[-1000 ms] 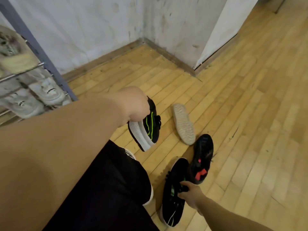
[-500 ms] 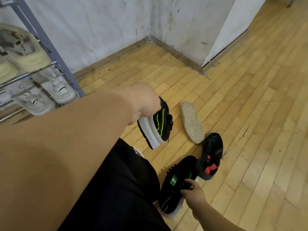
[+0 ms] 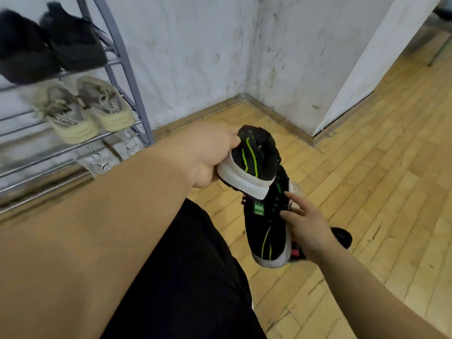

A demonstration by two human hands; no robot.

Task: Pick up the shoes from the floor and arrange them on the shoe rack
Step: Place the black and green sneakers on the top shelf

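My left hand [image 3: 205, 155] grips a black sneaker with green lines and a white sole [image 3: 254, 162] by its heel, held in the air right of the shoe rack [image 3: 127, 77]. Just below it, my right hand [image 3: 305, 226] holds the matching black and green sneaker [image 3: 266, 231] lifted off the wooden floor, toe pointing down towards me. A black shoe with red marks [image 3: 342, 237] lies on the floor, mostly hidden behind my right hand. The beige shoe is almost fully hidden behind the two sneakers.
The grey metal rack at the left holds a dark pair [image 3: 49, 45] on an upper shelf, a beige pair [image 3: 83, 111] below it and white shoes [image 3: 105, 157] on the lowest shelf. White walls meet in a corner behind. My black-clad leg [image 3: 186, 277] fills the bottom centre.
My right hand has lifted the second black and green sneaker off the floor up under the first one. My view has swung up and left, showing more of the rack.
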